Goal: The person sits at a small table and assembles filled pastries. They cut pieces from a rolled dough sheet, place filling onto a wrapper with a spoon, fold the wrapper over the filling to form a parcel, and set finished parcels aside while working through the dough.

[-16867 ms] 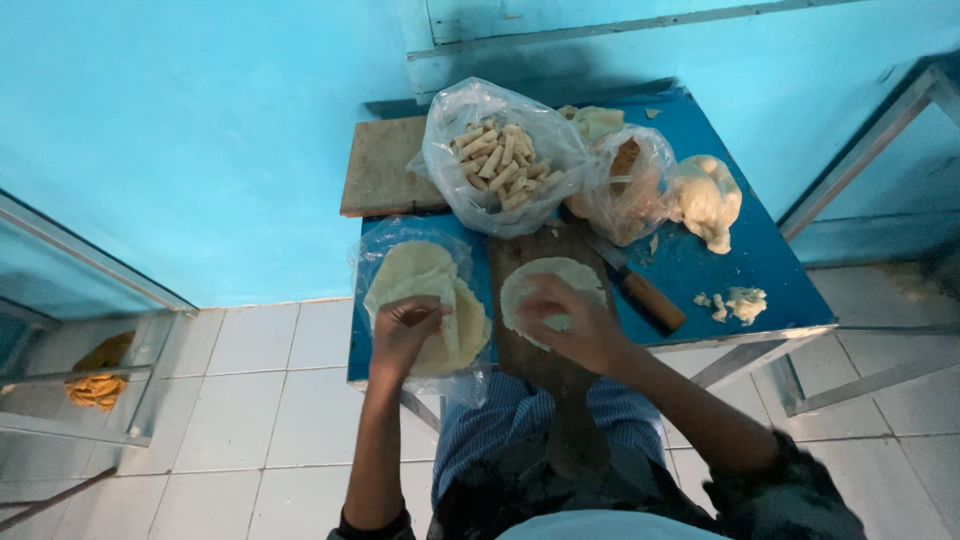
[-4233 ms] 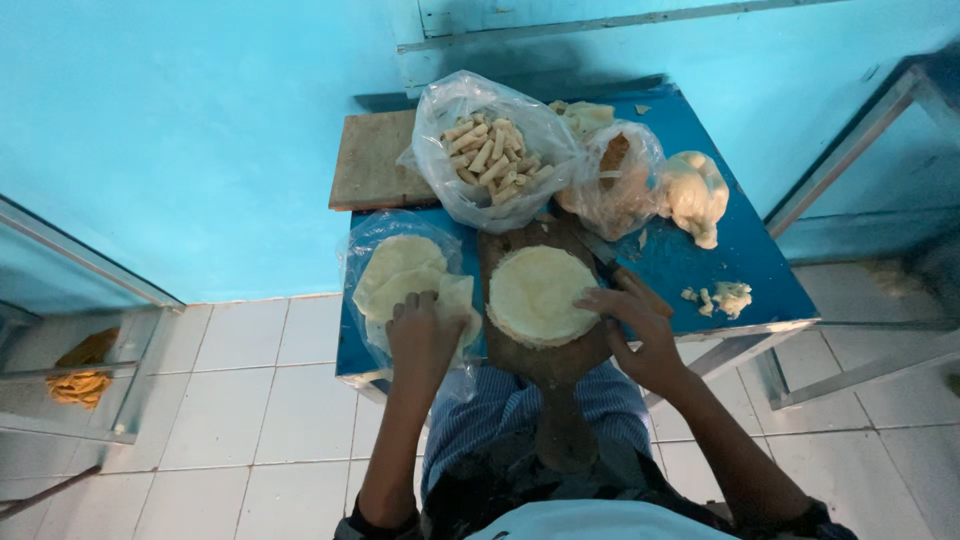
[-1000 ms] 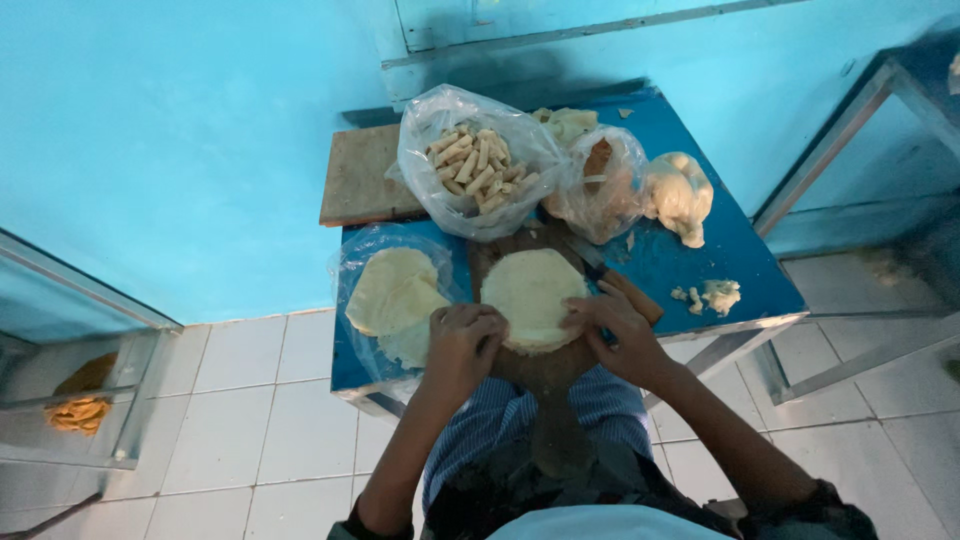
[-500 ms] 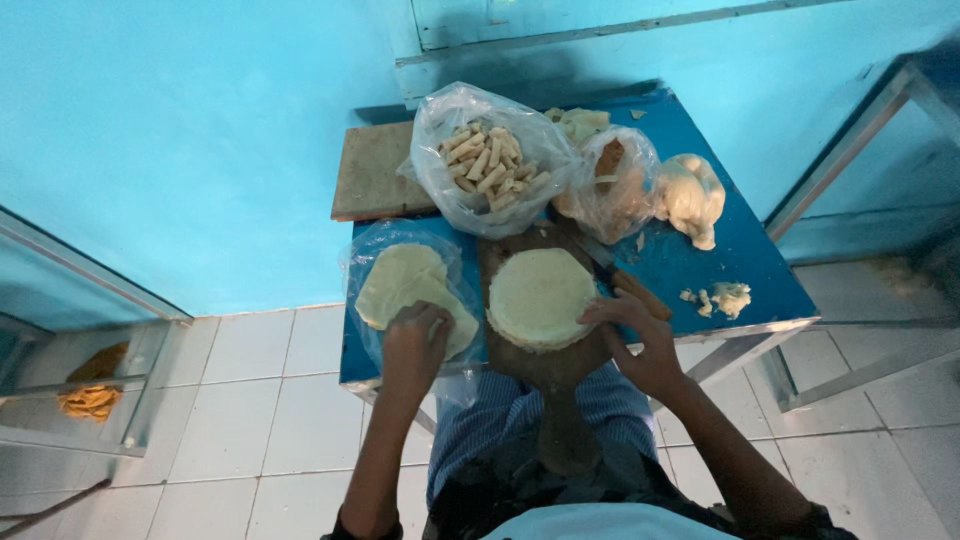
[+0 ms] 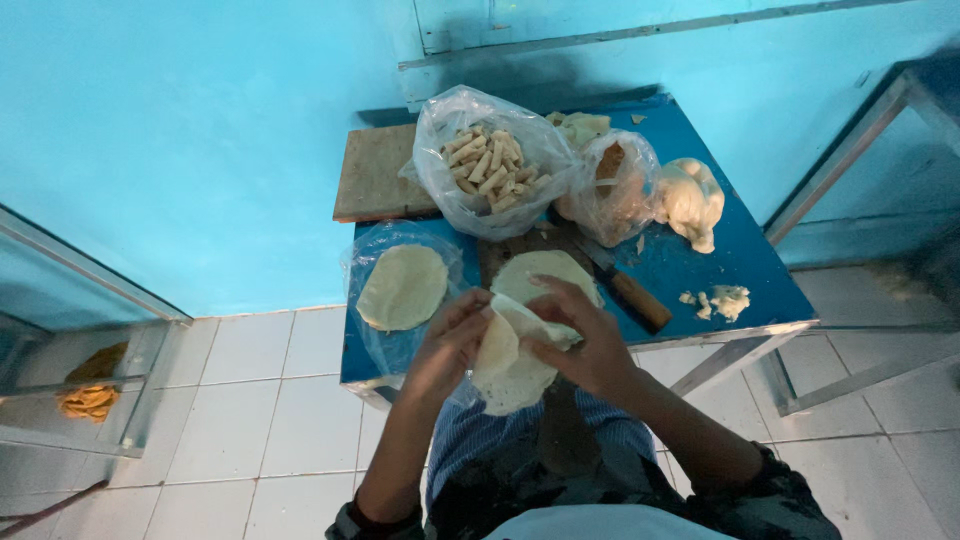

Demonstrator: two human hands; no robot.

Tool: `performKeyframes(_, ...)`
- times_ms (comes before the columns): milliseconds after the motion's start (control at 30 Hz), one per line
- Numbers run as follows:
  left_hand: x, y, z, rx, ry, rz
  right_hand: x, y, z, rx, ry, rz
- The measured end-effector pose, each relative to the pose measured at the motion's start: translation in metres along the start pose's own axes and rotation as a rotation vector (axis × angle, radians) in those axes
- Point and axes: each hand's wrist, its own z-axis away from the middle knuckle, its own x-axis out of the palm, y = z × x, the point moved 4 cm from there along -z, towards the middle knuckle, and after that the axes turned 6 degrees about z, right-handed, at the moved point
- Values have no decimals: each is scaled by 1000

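The left hand [image 5: 452, 340] and right hand [image 5: 580, 335] both pinch 1 thin, pale dough sheet [image 5: 508, 362], lifted off the wooden board [image 5: 497, 258] and sagging in loose folds below the fingers, near the table's [image 5: 740, 265] near edge. The fingertips are partly hidden behind the sheet. Another round sheet [image 5: 545, 272] lies on the board just beyond. To the left, a flat stack of dough rounds [image 5: 403, 287] rests on plastic. Farther off sits a clear bag of rolled pieces [image 5: 488, 165]; the contents of the smaller bag [image 5: 612, 190] on its right are hard to make out.
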Motion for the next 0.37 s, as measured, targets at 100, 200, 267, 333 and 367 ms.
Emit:
performKeyframes(100,10,-12,0,-115,58,110,-11,11,5,213,92,-71)
performKeyframes(200,30,-5,7,-9,-95,-362,-28,6,8,173,92,-68)
performKeyframes(267,42,-2,5,-40,-68,-552,-39,1,3,194,82,143)
performKeyframes(333,56,7,-2,-12,-58,-747,-50,-6,-10,232,54,249)
performKeyframes(367,63,14,-9,34,-63,-847,-55,-9,-19,258,34,249)
